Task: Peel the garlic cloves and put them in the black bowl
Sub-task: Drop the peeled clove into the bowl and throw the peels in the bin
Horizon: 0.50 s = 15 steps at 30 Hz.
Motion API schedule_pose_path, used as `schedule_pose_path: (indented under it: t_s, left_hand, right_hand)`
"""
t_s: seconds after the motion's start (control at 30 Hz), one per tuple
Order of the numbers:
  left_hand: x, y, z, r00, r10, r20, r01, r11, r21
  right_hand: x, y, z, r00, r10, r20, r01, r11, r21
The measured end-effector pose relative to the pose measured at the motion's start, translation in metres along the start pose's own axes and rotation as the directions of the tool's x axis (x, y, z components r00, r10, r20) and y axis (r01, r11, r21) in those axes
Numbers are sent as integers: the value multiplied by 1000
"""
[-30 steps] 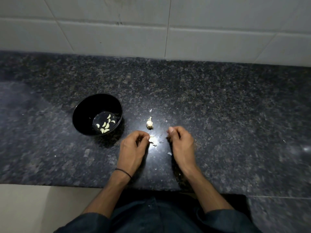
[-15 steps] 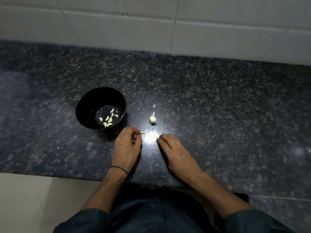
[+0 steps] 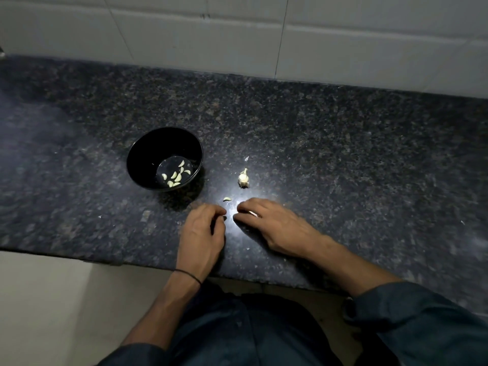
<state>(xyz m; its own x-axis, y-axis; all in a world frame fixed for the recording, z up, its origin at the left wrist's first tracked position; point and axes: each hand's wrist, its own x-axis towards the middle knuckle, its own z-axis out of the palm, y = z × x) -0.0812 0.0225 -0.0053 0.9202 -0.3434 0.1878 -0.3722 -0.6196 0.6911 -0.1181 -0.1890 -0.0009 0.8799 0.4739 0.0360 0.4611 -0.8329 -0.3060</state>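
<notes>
Premises: a kitchen, evidenced by a dark speckled granite surface (image 3: 343, 154) backed by a wall of pale rectangular tiles (image 3: 184, 35), with a round black bowl (image 3: 148, 146) holding peeled pale garlic cloves (image 3: 175, 177).

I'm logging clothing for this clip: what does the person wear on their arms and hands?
The left hand and right hand are ungloved. A thin black band circles the left wrist. Dark blue-grey sleeves end near the elbows.
</notes>
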Motion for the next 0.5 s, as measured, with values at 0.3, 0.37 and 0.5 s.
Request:
schedule_pose_path:
  t_s: [0.3,0.37,0.5]
  left_hand:
    - [-9,8,7,993,78,86,-82,996,38]
    - [-10,11,11,987,101,124,-107,993,42]
    - [-13,11,13,978,123,167,-136,989,67]
  right_hand:
    - [-93,-4,13,998,51,-45,-53,998,-41]
    - [-97,-7,20,993,76,-92,-78,997,-22]
    - [-94,-9,25,980,87,-177,-90,996,-11]
